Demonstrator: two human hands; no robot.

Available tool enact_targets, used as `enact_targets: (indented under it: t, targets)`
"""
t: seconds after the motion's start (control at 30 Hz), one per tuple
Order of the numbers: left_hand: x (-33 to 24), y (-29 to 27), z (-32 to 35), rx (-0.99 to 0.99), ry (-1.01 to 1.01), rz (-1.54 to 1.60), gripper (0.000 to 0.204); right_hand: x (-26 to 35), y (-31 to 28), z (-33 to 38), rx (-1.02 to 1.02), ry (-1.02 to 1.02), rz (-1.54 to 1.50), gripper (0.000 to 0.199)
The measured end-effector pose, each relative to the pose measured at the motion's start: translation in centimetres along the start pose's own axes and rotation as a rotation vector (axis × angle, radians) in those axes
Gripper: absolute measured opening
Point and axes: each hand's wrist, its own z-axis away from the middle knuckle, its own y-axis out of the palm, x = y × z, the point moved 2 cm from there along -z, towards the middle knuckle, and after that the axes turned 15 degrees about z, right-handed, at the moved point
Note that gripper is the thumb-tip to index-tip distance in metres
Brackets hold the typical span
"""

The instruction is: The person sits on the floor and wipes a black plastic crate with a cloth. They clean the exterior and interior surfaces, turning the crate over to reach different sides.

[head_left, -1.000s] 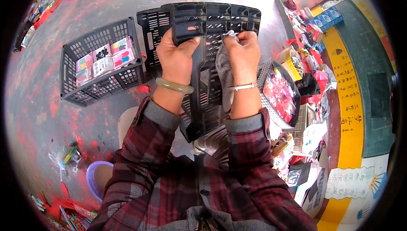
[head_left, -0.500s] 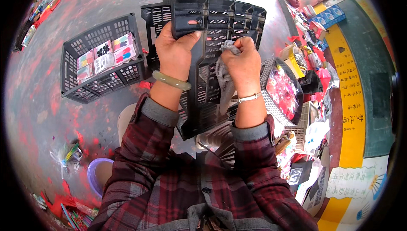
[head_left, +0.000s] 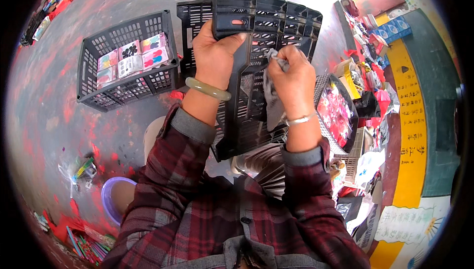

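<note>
A black slatted plastic crate is tilted up in front of me. My left hand grips its upper left edge, thumb on the near face and fingers hidden behind. Pinched in my right hand is a grey cloth, which hangs down against the crate's ribbed side. The fingers of that hand are curled tight round the cloth and rest close to the slats. Where the cloth's upper end goes inside the fist is hidden.
To the left, a second black crate holds several flat colourful packs. A purple basin stands at lower left near a clear plastic bag. Right of me are a woven basket of red-and-pink packets and piled goods beside a chalkboard.
The whole scene, hands and crate included, has shifted slightly right in the picture. My right hand has turned a little on the crate, and the cloth hangs differently. Both grips stay held.
</note>
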Motion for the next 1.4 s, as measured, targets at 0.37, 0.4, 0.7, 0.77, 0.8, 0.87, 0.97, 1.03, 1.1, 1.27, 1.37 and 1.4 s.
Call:
enact_targets:
  t: [0.37,0.4,0.7,0.77,0.8,0.87,0.97,1.03,1.1,1.27,1.37,1.4]
  targets:
    - [0.1,0.5,0.6,0.098,0.030,0.023,0.026,5.7,0.0,0.8,-0.176,-0.104,-0.033,0.019]
    - [0.1,0.5,0.5,0.095,0.018,0.049,0.026,6.1,0.2,1.1,-0.214,-0.165,-0.023,0.020]
    - [-0.3,1.3,0.1,-0.014,0.132,-0.117,0.020,5.0,0.3,-0.1,-0.312,-0.328,0.070,0.018]
    - [-0.3,0.9,0.1,-0.046,0.184,-0.194,0.020,5.5,0.2,0.1,-0.263,-0.329,0.144,0.017]
    - [-0.4,0.7,0.0,-0.066,0.204,-0.219,0.021,5.8,0.2,0.2,-0.240,-0.331,0.179,0.017]
    - [-0.6,0.4,-0.1,-0.111,0.243,-0.266,0.021,6.1,0.1,0.8,-0.175,-0.365,0.258,0.018]
    - [-0.3,0.8,0.1,-0.111,0.269,-0.279,0.023,5.9,0.0,2.2,-0.057,-0.403,0.344,0.027]
    - [-0.5,0.7,0.1,-0.128,0.264,-0.293,0.023,6.2,-0.1,3.6,0.020,-0.417,0.378,0.027]
    - [-0.8,1.0,0.2,-0.142,0.236,-0.314,0.023,6.3,-0.2,4.1,0.032,-0.444,0.374,0.025]
    - [-0.5,1.0,0.2,-0.117,0.295,-0.297,0.024,5.5,-0.9,3.6,0.150,-0.357,0.022,0.013]
    - [-0.8,0.7,-0.1,-0.123,0.251,-0.354,0.025,4.0,-0.3,2.9,0.160,-0.182,-0.351,0.009]
    - [-0.4,0.7,-0.2,-0.113,0.246,-0.308,0.025,3.7,-0.1,2.5,0.147,-0.099,-0.470,0.010]
